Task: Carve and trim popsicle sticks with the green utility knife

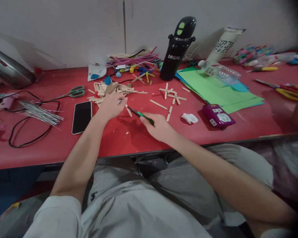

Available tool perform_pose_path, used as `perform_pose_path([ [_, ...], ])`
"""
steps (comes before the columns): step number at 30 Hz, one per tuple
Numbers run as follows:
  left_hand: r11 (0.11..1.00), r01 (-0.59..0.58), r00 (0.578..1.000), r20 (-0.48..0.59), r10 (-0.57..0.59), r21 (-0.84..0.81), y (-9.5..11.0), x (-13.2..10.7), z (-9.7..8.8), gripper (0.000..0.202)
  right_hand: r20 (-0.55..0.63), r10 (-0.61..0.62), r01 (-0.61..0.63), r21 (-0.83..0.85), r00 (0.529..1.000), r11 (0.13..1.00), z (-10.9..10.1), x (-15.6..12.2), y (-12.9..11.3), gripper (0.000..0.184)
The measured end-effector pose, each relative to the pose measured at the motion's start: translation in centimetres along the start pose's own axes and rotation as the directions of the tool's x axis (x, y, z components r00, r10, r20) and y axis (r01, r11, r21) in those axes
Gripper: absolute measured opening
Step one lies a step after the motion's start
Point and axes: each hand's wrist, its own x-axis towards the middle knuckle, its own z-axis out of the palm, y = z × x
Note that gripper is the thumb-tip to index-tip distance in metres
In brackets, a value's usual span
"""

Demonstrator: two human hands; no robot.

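Observation:
My right hand (159, 127) is closed around the green handle of a slim craft knife (146, 118). Its dark tip points left, close to a wooden craft stick (128, 111) on the red table. Fingers bent together, my left hand (113, 105) is at the near edge of a pile of craft sticks (119, 88). A small pale bit shows between those fingers, too small to name. The loose stick's upper end lies by the left fingertips; whether they touch it I cannot tell. Right of the pile are sticks joined in crosses (173, 94).
A phone (81, 118), green-handled scissors (75, 92) and metal wires (41, 112) lie to the left. A black bottle (175, 54) stands at the back. Green paper sheets (221, 91), a purple box (218, 116) and crumpled white material (189, 118) are on the right.

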Motion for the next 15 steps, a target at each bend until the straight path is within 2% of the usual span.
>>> perform_pose_path([
  [15, 0.999, -0.001, 1.0, 0.0, 0.001, 0.04, -0.24, -0.01, 0.1, 0.03, 0.022, 0.012, -0.011, -0.045, 1.0, 0.999, 0.06, 0.12, -0.18, 0.027],
])
